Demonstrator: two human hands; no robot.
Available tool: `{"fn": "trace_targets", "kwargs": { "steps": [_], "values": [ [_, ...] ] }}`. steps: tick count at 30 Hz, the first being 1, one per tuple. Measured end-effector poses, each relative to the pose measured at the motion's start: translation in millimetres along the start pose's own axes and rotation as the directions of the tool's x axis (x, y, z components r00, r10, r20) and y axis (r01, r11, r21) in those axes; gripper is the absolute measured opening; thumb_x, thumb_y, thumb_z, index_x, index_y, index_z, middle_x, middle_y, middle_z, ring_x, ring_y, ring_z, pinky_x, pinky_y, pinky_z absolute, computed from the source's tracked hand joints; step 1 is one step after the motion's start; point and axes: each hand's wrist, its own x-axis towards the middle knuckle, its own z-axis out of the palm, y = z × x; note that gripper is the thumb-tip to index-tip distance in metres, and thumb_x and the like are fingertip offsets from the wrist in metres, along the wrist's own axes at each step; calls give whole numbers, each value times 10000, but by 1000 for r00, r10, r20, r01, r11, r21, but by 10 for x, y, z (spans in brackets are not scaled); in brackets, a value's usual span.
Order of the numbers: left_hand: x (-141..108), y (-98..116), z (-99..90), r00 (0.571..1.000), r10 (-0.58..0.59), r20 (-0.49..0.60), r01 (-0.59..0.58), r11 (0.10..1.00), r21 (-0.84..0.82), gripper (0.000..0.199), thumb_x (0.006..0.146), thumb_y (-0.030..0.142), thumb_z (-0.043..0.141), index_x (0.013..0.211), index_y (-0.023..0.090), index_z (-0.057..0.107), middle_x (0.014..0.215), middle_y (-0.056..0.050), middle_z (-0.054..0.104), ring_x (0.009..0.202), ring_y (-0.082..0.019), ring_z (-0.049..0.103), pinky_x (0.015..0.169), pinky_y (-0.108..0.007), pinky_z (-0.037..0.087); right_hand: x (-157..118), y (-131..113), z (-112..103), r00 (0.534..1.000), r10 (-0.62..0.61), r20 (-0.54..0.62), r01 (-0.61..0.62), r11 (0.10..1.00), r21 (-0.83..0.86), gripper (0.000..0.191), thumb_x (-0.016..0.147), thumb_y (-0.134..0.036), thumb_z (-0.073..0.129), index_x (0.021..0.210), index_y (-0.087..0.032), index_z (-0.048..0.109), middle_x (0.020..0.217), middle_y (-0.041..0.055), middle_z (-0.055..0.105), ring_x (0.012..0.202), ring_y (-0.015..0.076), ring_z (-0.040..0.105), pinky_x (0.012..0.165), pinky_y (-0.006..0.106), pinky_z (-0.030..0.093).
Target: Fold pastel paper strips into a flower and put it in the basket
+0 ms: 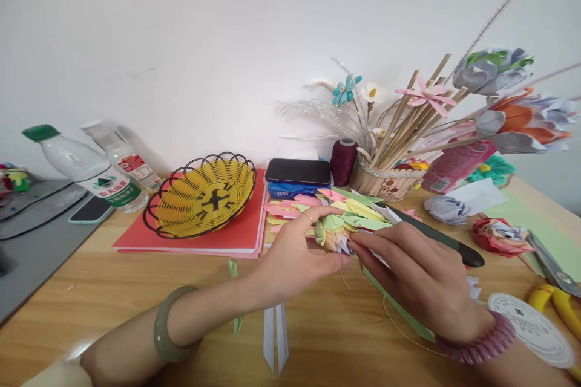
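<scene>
From my end, both hands meet mid-frame over the surface (118, 296). L hand (295, 260) is curled partway round a folded-paper cluster (338, 233), thumb on the near side, fingers over the far side; prob. steadying it so the layers don't slip. R hand (422, 272) has thumb & index nearly closed in a pinch at the cluster's lower right edge, other fingers bent behind; looks like it's managing one small fold while L takes the hold. Can't tell if the cluster's underside touches anything.

Loose folded pieces (290, 208) (pink, yellow, green) lie just behind, prob. kept there for easy reach. White strips (275, 338) & a green strip (235, 296) are nearer me, by L forearm.

Other stuff: yellow basket (200, 199) on red paper (131, 233) to the left; dark phone (297, 171) atop a blue pack (297, 189) behind; maroon thread spool (344, 163) next to a stick holder (385, 181), which I'd guess keeps the tall stems upright.

In the way: R side's crowded. Dark-handled tool (454, 248) sits just past R hand, thin cord (403, 328) loops under its wrist (snag risk, imo), & white disc (531, 326) partly covers yellow-handled scissors (540, 297).
</scene>
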Motion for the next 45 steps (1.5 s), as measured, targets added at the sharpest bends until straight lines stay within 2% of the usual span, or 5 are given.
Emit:
{"fn": "trace_targets", "kwargs": {
  "steps": [11, 24, 28, 37, 45],
  "values": [
    [-35, 70, 18, 1000, 22, -18, -20, 997, 76, 528, 657, 262, 666, 1142, 229, 458, 1028, -34, 605, 931, -174, 556, 846, -312, 438, 46, -29, -58, 997, -32, -64, 28, 998, -54, 199, 727, -107, 619, 910, -176, 580, 664, 48, 624, 543, 149, 572, 470, 262, 461],
    [-27, 33, 27, 999, 26, -34, -24, 998, 53, 515, 660, 269, 666, 1131, 233, 463, 1028, -32, 589, 915, -164, 549, 828, -300, 445, 70, -32, 38, 972, 202, 120, -219, 963, 154, 82, 844, -124, 453, 815, -187, 499, 727, 27, 545, 578, 103, 528, 495, 217, 442],
    [-5, 2, 29, 1000, -21, -17, 20, 999, -42, 563, 638, 278, 685, 1145, 226, 445, 957, -36, 606, 858, -164, 569, 784, -305, 460, 5, -5, 30, 991, 131, -5, -130, 991, 34, 121, 791, -139, 556, 893, -195, 523, 729, 33, 584, 611, 125, 554, 523, 241, 459],
    [-20, 10, 32, 1000, -12, -20, 11, 999, -43, 541, 644, 244, 681, 1133, 224, 450, 978, -34, 600, 848, -146, 564, 800, -287, 452, -1, 50, -85, 994, -108, 19, 109, 994, -17, 246, 737, -90, 600, 968, -160, 557, 694, 47, 608, 597, 146, 552, 507, 267, 453],
    [-29, 13, 30, 998, 42, -42, -40, 998, 39, 513, 657, 255, 670, 1127, 238, 465, 1082, -35, 558, 922, -160, 537, 840, -302, 443, 71, 7, -19, 975, 164, 147, -191, 962, 193, 85, 817, -115, 493, 863, -186, 503, 757, 33, 550, 617, 113, 525, 515, 239, 444]
  ]
}}
